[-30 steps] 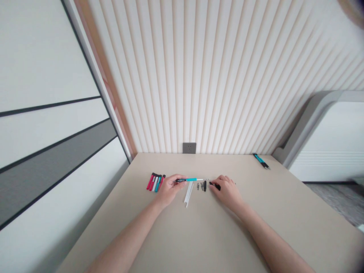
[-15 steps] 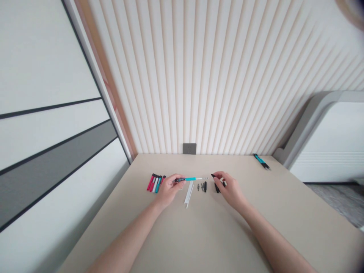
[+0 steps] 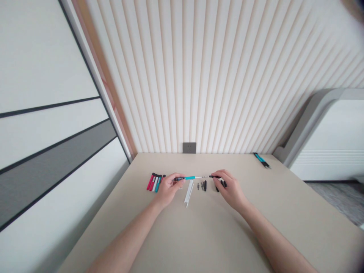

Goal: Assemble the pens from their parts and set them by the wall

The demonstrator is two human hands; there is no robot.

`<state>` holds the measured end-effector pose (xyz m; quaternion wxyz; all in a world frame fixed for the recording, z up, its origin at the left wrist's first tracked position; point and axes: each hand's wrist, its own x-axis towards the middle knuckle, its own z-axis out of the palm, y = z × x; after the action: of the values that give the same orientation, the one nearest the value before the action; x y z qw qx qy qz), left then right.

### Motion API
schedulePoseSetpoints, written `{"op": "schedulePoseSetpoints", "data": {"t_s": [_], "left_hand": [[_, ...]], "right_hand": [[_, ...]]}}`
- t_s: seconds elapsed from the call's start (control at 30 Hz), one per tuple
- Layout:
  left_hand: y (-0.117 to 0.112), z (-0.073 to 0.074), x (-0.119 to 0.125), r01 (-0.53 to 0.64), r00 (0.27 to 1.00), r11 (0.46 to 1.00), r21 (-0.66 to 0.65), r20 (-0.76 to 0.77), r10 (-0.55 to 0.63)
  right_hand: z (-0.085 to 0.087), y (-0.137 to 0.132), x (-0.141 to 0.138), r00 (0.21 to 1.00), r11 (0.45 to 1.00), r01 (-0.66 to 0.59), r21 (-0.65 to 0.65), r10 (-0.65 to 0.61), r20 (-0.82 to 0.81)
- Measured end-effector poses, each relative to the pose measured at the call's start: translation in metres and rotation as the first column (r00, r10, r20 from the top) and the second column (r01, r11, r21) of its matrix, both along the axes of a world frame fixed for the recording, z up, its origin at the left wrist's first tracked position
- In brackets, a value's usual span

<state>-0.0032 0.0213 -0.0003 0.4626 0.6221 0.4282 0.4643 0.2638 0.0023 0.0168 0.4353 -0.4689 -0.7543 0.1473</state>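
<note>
My left hand [image 3: 167, 188] is closed on a teal and black pen barrel [image 3: 190, 178], held level, with a thin refill [image 3: 200, 177] sticking out of its right end. Pinched in my right hand [image 3: 229, 185] is a black pen grip [image 3: 214, 176], its tip pointing left, just short of the refill's end. More black grips [image 3: 223, 184] lie under the right hand, partly hidden. Below the pen are white refills [image 3: 189, 192], small grey metal parts [image 3: 202, 185] and one black grip [image 3: 205, 185].
Red, white and teal pen barrels [image 3: 154, 182] lie in a row left of my left hand. Teal and black pens [image 3: 262, 160] rest at the table's back right corner. A wall socket [image 3: 189, 148] sits above the back edge of the beige table [image 3: 182, 239].
My right hand has turned the black grip from slanting to nearly level, in line with the refill. The left hand and pen barrel have hardly moved.
</note>
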Motion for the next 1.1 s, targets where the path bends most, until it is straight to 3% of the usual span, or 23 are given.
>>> {"op": "schedulePoseSetpoints", "data": {"t_s": [0.27, 0.53, 0.8, 0.97, 1.1], "left_hand": [[0.0, -0.004, 0.0, 0.03, 0.999, 1.0, 0.0, -0.027, -0.03], [-0.008, 0.0, 0.009, 0.116, 0.992, 0.992, 0.047, -0.056, -0.113], [-0.01, 0.0, 0.011, 0.111, 0.993, 0.993, 0.039, -0.033, -0.11], [-0.009, 0.0, 0.009, 0.114, 0.987, 0.981, 0.157, -0.132, -0.093], [-0.01, 0.001, 0.008, 0.129, 0.98, 0.968, 0.218, -0.179, -0.09]], "right_hand": [[-0.007, 0.0, -0.003, 0.998, 0.998, -0.064, 0.016, 0.064, 0.003], [-0.013, -0.005, -0.016, 0.988, 0.989, -0.15, 0.014, 0.15, -0.035], [-0.015, -0.009, -0.022, 0.98, 0.985, -0.171, 0.005, 0.171, -0.098], [-0.02, -0.008, -0.02, 0.986, 0.992, -0.121, 0.014, 0.122, -0.112], [-0.02, -0.007, -0.019, 0.982, 0.987, -0.156, 0.034, 0.159, -0.103]]}}
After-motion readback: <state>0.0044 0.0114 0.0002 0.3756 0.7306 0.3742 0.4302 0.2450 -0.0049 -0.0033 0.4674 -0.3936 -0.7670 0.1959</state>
